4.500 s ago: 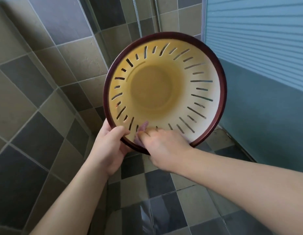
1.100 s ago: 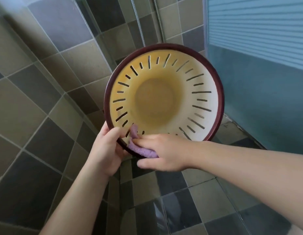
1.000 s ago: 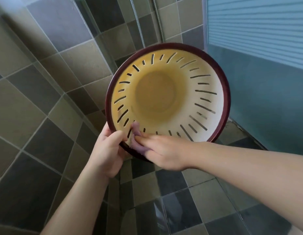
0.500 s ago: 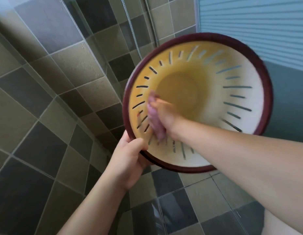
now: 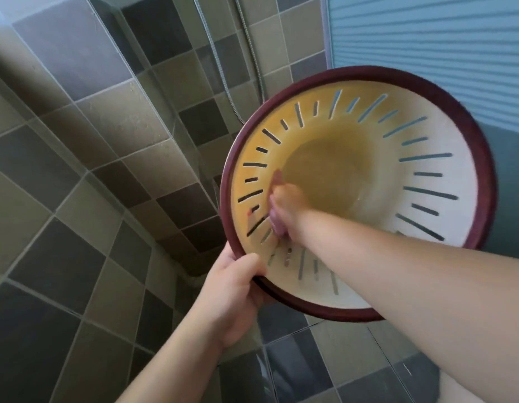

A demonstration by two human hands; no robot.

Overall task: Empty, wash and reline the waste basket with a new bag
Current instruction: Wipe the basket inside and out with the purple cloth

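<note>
Tiled walls (image 5: 86, 158) in grey and olive squares close around us, with a shower hose (image 5: 223, 53) hanging down the corner and a ribbed blue panel (image 5: 427, 39) to our right; this is where we do the washing.

Our right hand (image 5: 284, 205) reaches deep inside the waste basket (image 5: 444, 175), fingers curled round a purple cloth (image 5: 277, 225) and pressing it against the slotted inner wall on the left side, close to the floor of the basket. Our left hand (image 5: 235, 289) grips the dark red rim at its lower left edge, thumb over the lip and fingers behind, and holds the basket up in the air, tipped so its open mouth faces us. The basket is empty and has no bag in it.

To do this step well, we judge that the left hand must hold the rim firm while the right scrubs, since the push on the wall will want to twist the basket away. We should work the cloth along the slots, not across them, so the weave does not snag, and turn the basket a little at a time so that each band of wall comes under the cloth. The yellowish bottom looks like it needs a pass too.

Against the frame from half a second ago, the right hand sits at much the same depth on the left wall but slightly lower, and the basket has swung a touch further right and lower in our view. A second ago the cloth was at the near rim, beside the left hand, not inside.
</note>
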